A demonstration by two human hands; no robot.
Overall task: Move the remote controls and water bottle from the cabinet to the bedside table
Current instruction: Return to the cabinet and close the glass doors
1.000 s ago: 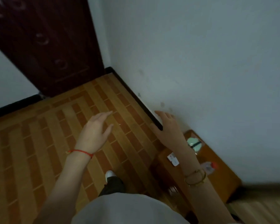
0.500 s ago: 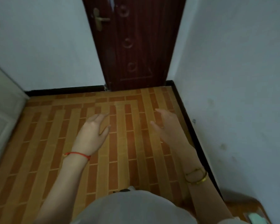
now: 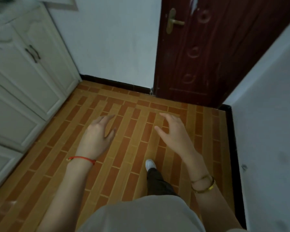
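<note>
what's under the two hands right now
Only bare brick-patterned floor shows beneath the left hand and right hand; both hover open and hold nothing. The floor directly behind each palm is covered from view.

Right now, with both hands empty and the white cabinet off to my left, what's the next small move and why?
Probably turn left toward the white cabinet. The left hand and right hand hang open over the tiled floor, holding nothing, and no remotes or bottle are in view.
</note>
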